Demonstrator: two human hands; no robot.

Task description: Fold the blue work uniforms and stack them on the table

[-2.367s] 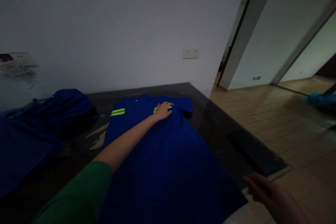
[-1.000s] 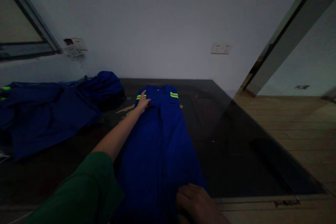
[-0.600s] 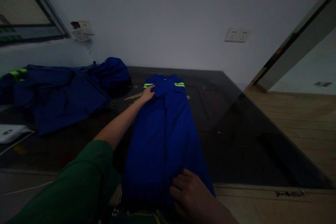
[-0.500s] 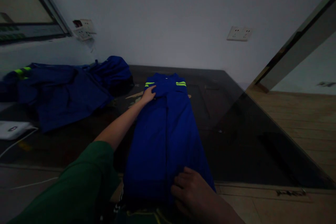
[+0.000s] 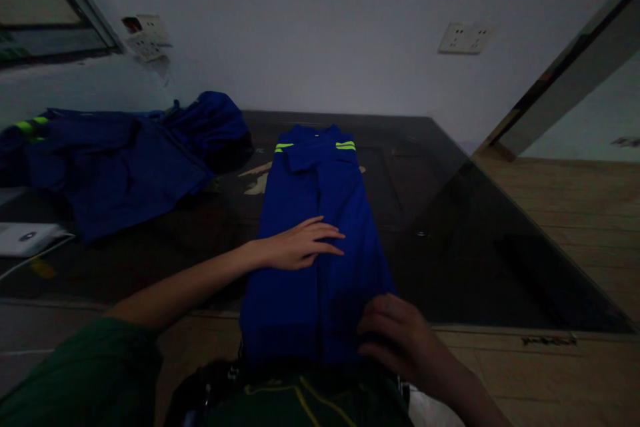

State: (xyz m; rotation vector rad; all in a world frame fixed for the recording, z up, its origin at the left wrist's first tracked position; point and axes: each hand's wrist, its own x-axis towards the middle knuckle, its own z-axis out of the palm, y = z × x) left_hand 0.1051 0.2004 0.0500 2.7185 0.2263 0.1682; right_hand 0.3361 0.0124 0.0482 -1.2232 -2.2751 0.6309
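A blue jacket [image 5: 290,207] with yellow-green stripes near its collar lies folded lengthwise on a dark glossy table [image 5: 450,267]. Its collar points to the wall and its lower end reaches the near edge, by my body. Across the middle of the jacket rests my left hand [image 5: 303,243], palm down, fingers stretched and apart. My right hand [image 5: 395,333] is at the jacket's lower right edge, fingers bent. It looks dark there, and I cannot make out whether cloth is between the fingers.
A heap of blue clothing [image 5: 130,167] lies on the table's left side. In front of it are a white device [image 5: 30,239] and its cable. Wall sockets [image 5: 464,38] are on the wall behind; wooden floor [image 5: 555,200] shows at the right.
My left hand has come back from the jacket's upper left, near the stripe, to its middle. My right hand has shifted right, to the jacket's edge. The view has tilted down slightly.
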